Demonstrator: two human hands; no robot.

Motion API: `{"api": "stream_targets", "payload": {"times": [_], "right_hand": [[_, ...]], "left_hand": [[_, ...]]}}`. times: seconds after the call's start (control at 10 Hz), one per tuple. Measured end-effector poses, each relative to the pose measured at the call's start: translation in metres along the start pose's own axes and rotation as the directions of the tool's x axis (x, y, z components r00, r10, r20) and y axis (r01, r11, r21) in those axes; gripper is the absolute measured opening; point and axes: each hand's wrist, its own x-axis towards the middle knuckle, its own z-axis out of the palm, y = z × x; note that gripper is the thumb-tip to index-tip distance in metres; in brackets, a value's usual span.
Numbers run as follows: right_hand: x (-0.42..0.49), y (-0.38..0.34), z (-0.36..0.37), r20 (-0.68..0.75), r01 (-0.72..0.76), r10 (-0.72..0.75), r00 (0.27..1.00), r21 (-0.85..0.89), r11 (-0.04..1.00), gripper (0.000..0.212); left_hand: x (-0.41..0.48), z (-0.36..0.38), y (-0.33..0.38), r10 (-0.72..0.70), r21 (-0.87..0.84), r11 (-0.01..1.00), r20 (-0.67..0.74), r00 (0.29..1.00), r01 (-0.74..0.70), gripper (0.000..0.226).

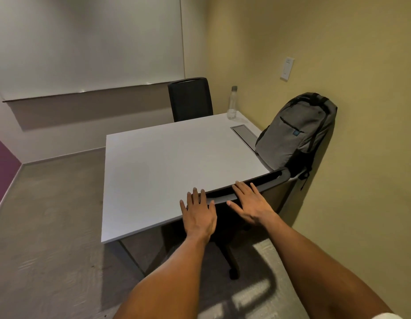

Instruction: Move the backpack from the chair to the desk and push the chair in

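A grey backpack (296, 132) stands upright on the right side of the white desk (167, 162), leaning against the yellow wall. The near chair's dark backrest (266, 180) sits against the desk's front edge, its seat hidden beneath the top and its base and a caster (234, 272) showing below. My left hand (199, 215) lies flat on the backrest's left end, fingers spread. My right hand (252, 203) rests flat on the top of the backrest, fingers spread, gripping nothing.
A clear water bottle (232, 103) stands at the desk's far right corner beside a recessed cable hatch (243, 133). A second black chair (190, 99) is at the far side. A whiteboard (85, 42) fills the back wall. Carpeted floor lies to the left.
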Motion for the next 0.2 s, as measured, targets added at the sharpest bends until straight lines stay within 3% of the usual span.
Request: {"api": "stream_targets", "payload": {"times": [0.2], "right_hand": [[-0.005,-0.062,0.015,-0.031,0.002,-0.001,1.000,0.019,1.000,0.085]], "left_hand": [[-0.013,-0.012,-0.057,0.049,-0.084,0.995,0.051,0.997,-0.045,0.066]]}}
